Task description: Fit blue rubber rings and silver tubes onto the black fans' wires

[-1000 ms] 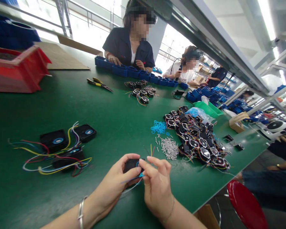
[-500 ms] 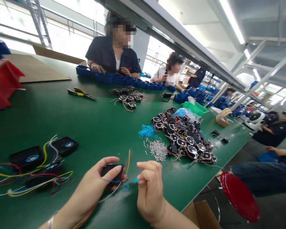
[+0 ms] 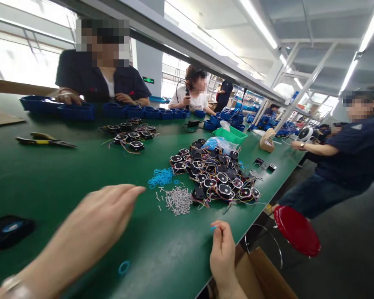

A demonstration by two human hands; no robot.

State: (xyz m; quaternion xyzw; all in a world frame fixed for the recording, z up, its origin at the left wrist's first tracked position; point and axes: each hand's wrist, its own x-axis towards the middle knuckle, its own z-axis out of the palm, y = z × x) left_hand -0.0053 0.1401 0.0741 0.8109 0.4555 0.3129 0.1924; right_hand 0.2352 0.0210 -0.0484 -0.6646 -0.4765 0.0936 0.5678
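Observation:
My right hand [image 3: 223,251] is closed near the table's right edge, pinching a small blue rubber ring [image 3: 213,228] between thumb and fingers. My left hand [image 3: 109,209] is over the table to the left, its back towards me and its fingers together, pointing right; its palm side is hidden, so whatever it may hold does not show. Another blue ring [image 3: 124,268] lies alone below it. Beyond the left fingertips are a heap of blue rings [image 3: 160,177] and a pile of small silver screws [image 3: 178,200]. A black boxy part [image 3: 11,230] with a blue ring sits at the left edge.
Many black wired parts [image 3: 216,172] are heaped mid-table. Pliers [image 3: 46,141] lie at the left, near a smaller wired group [image 3: 132,135]. Blue trays [image 3: 149,112] line the far side, where co-workers sit. A green bin [image 3: 230,135] and a red stool [image 3: 297,230] are to the right.
My view has swung right. My left hand has moved up with its back turned to me, and the black wired part it held is out of sight. My right hand has moved away from it, rightward.

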